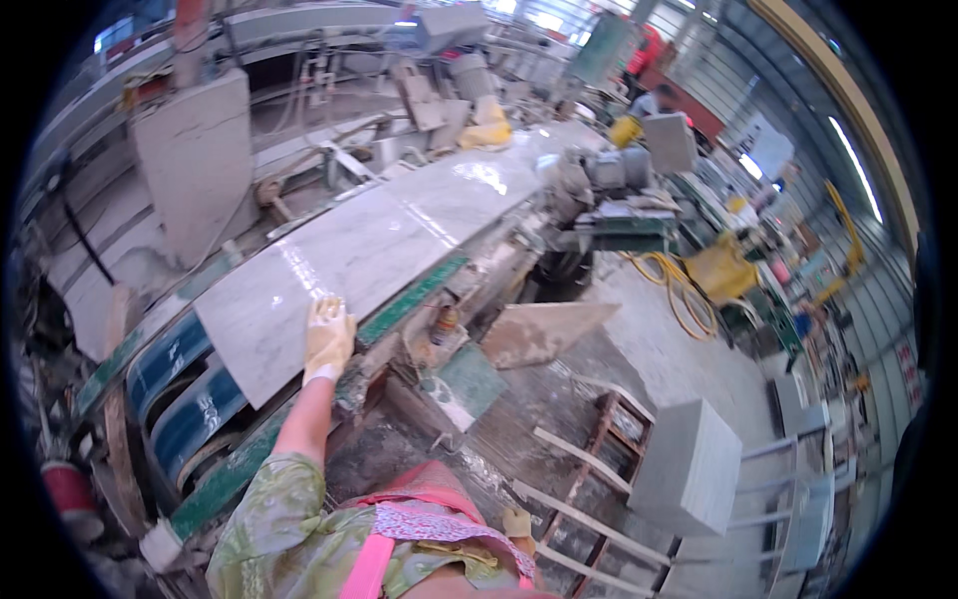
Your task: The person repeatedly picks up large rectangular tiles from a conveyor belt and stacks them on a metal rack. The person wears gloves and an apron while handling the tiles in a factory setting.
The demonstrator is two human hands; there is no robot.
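Left hand flat on pale slab

Left hand, gloved, lies over near edge of pale slab, fingers extended, not clenched round anything. Slab is under the fingers, stretching away ahead and to the right. Blue belts show at slab's left end; green rail along its near side. Right hand, gloved, apart from slab, by the body; can't tell its grip.

From afar I see a green-edged conveyor with blue belts, a long, pale, shiny stone slab lying lengthwise on it.
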